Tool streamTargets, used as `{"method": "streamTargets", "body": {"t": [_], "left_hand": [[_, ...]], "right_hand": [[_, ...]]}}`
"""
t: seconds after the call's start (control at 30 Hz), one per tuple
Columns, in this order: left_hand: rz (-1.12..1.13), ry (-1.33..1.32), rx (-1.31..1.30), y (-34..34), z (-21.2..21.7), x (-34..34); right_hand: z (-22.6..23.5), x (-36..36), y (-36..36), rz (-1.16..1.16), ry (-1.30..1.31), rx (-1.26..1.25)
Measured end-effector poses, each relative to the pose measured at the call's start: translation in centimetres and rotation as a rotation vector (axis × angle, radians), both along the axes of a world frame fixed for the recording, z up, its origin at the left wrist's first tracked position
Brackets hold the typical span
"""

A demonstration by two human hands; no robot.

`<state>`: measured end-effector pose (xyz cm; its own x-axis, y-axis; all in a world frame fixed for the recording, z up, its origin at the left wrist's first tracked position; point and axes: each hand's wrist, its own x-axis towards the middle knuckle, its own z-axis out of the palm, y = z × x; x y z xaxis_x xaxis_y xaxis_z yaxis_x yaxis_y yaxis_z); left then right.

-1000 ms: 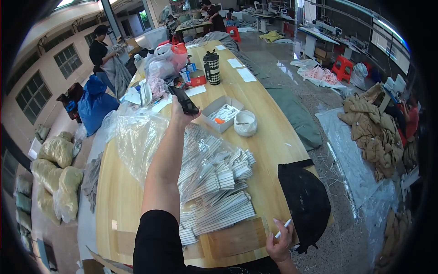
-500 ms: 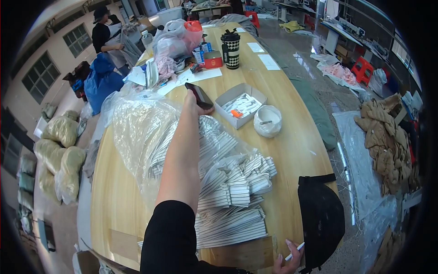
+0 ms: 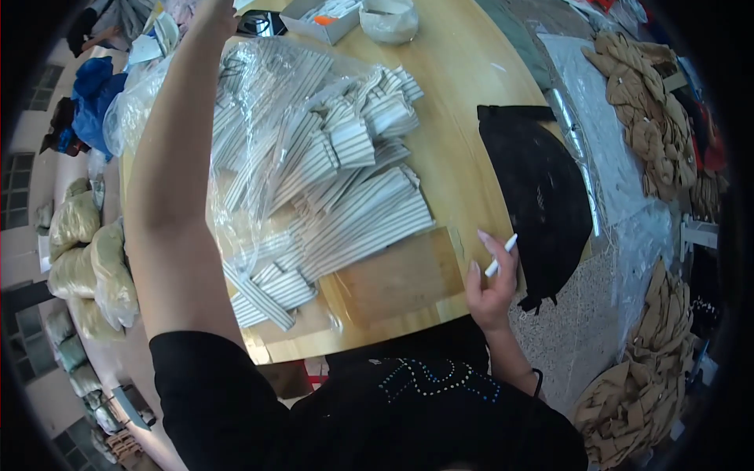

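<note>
My right hand [image 3: 492, 294] is by the table's near edge, a slim white stick [image 3: 501, 255] held between its fingers. My left arm reaches far forward on the left. Only part of my left hand [image 3: 220, 17] shows at the top edge, its fingers cut off. Just right of it lies a black phone [image 3: 261, 24]; whether the hand touches it I cannot tell. Between my arms, striped white-and-dark fabric strips [image 3: 361, 216] lie in a loose pile, partly under a clear plastic bag [image 3: 263, 94]. Beside my right hand rests a black half-moon bag [image 3: 542, 200] with a strap.
An open box [image 3: 334, 30] of white sticks and an orange piece stands at the far side, next to a plastic-wrapped tub [image 3: 389, 22]. Brown tape [image 3: 393, 279] covers part of the wooden table's [image 3: 455, 102] near edge. Brown garments [image 3: 640, 118] are heaped at the right.
The view has tilted down and nearer to me. The phone, in my left hand before, now lies beside it. My right hand still holds the white stick.
</note>
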<state>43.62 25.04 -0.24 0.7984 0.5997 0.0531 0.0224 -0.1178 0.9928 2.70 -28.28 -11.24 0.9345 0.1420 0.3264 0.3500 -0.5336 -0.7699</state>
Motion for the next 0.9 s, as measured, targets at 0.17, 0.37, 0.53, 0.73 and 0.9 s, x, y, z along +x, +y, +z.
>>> {"method": "streamTargets", "body": {"t": [0.17, 0.37, 0.53, 0.73, 0.9], "left_hand": [[-0.497, -0.161, 0.256, -17.7, 4.1, -23.1], [-0.581, -0.051, 0.561, -28.9, -2.5, -47.0], [-0.699, 0.017, 0.573, -32.2, -8.2, -53.9], [-0.508, -0.212, 0.808, -30.6, -7.1, -51.6], [-0.348, -0.192, 1.112, -31.9, -7.6, -45.6]], "right_hand": [[-0.8, -0.4, -0.8, -0.047, -0.046, 0.065], [1.6, 0.6, 1.4, 0.024, -0.127, 0.186], [0.9, 4.3, 3.8, 0.086, -0.077, 0.223], [-0.9, 5.1, 4.2, 0.022, -0.129, 0.166], [-2.7, 8.1, 5.9, -0.085, 0.066, 0.011]]}}
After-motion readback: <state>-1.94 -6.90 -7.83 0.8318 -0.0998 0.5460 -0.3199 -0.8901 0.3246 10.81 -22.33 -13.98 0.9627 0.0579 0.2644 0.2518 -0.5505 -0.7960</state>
